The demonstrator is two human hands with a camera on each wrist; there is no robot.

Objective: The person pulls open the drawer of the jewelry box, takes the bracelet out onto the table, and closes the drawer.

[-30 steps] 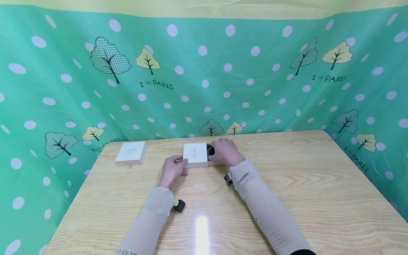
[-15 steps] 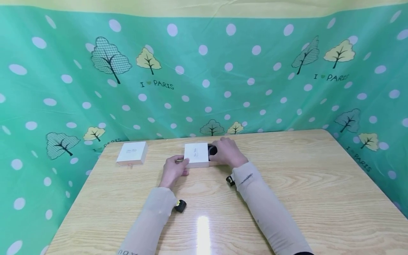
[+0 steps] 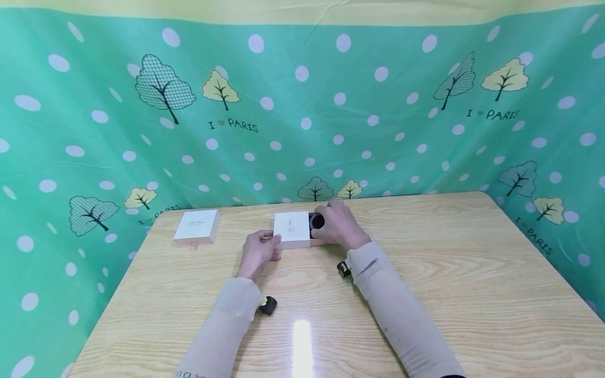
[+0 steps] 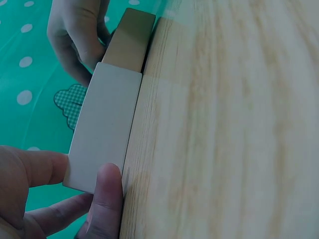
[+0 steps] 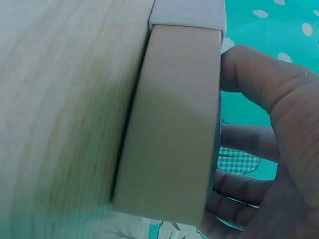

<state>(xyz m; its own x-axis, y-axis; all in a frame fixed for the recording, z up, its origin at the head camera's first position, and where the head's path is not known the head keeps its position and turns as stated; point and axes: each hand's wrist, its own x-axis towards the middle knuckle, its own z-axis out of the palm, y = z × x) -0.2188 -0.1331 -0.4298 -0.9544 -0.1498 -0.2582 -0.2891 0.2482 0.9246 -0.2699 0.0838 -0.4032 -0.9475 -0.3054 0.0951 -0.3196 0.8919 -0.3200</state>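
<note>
Drawer box lies crosswise near the table's far edge, its open end to the right

The white box (image 3: 291, 229) sits near the far edge of the table (image 3: 425, 299), its tan drawer (image 5: 167, 124) jutting out to the person's right. Together they make one long shape, the long axis running left to right; the lettering on top is turned sideways.

The left hand (image 3: 256, 253) pinches the box's left end, one digit against the near side wall. The right hand (image 3: 339, 224) arches over the drawer and blocks most of its inside — thumb and fingers apart, tips reaching past the upper edge. Whether they pinch the dark round item (image 3: 316, 222) showing beside the thumb, I cannot tell.

To the left, well apart, lies a second white box (image 3: 195, 227), its lettering facing the person. A green dotted curtain (image 3: 302, 110) hangs behind the table.

The handled box is plain and square-edged, its cover white with fine dark print — the drawer's near wall is smooth and unprinted.
</note>
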